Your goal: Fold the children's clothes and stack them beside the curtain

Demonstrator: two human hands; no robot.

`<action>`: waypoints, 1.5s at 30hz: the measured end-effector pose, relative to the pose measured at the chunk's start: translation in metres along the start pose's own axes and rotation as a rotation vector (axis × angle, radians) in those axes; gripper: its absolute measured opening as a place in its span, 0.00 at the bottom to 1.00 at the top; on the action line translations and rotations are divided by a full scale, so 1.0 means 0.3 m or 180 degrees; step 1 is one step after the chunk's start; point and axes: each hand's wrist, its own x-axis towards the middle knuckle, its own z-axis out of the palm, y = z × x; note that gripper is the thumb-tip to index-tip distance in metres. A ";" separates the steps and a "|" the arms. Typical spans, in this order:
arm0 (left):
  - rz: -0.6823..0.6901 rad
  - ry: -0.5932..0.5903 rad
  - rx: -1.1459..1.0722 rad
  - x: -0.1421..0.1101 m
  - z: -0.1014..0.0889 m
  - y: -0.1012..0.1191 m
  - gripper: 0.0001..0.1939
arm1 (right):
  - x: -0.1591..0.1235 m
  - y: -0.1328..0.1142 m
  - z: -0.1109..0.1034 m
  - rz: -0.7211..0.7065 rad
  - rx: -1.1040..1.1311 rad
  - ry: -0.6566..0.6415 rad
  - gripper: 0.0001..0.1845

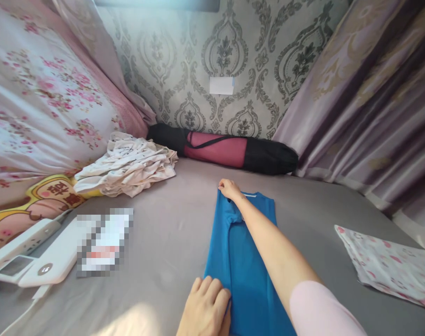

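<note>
A blue shirt (252,261) lies lengthwise on the grey bed sheet (170,224), its neckline at the far end and its left side folded inward. At the far left corner my right hand (229,189) is closed, pinching the cloth by the shoulder. The right forearm, in a pink sleeve, crosses over the shirt and hides part of it. Nearer to me, my left hand (206,305) has its fingers curled over the folded left edge. The thumb of that hand is mostly hidden, and the shirt's near end runs out of view.
Crumpled white printed cloth (128,163) is heaped at the back left. Against the wall lies a long black and pink bag (216,149). A power strip (30,240), a white power bank (60,252) and a yellow cushion (54,193) are left; a folded patterned cloth (391,266) is right.
</note>
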 end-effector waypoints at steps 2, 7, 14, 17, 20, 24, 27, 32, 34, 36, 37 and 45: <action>0.0084 -0.0075 -0.0078 0.004 -0.007 -0.004 0.07 | 0.005 0.001 0.003 -0.0023 0.0091 0.0007 0.07; -0.0012 -0.0251 -0.0246 0.018 -0.056 -0.002 0.09 | 0.015 0.066 -0.039 0.0188 0.0339 0.0015 0.13; -0.0224 -0.0165 -0.0302 0.022 -0.062 0.015 0.12 | -0.075 0.169 -0.091 0.0775 0.0276 -0.0433 0.18; -0.0159 -0.0291 -0.0264 0.025 -0.070 0.018 0.11 | -0.112 0.163 -0.085 0.0787 0.0200 -0.0498 0.11; -0.0194 -0.0389 -0.0196 0.031 -0.083 0.022 0.10 | -0.133 0.145 -0.081 0.0758 0.0156 -0.0414 0.05; -0.0169 -0.0321 -0.0186 0.037 -0.087 0.028 0.10 | -0.149 0.130 -0.099 0.0739 0.0232 -0.0301 0.03; -0.0154 -0.0301 -0.0178 0.038 -0.086 0.029 0.11 | -0.163 0.131 -0.122 0.0731 0.0336 -0.0105 0.04; -0.0137 -0.0278 -0.0154 0.035 -0.080 0.026 0.11 | -0.182 0.139 -0.124 0.0808 0.0515 -0.0099 0.07; -0.0140 -0.0297 -0.0142 0.033 -0.076 0.025 0.11 | -0.185 0.139 -0.110 0.0851 0.0563 -0.0276 0.08; -0.0149 -0.0322 -0.0137 0.033 -0.074 0.024 0.11 | -0.187 0.138 -0.098 0.0860 0.0589 -0.0369 0.08; -0.0158 -0.0336 -0.0136 0.033 -0.074 0.024 0.11 | -0.187 0.137 -0.095 0.0851 0.0610 -0.0379 0.07; -0.0177 -0.0395 -0.0127 0.033 -0.081 0.027 0.11 | -0.183 0.138 -0.122 0.0969 0.1280 -0.0151 0.04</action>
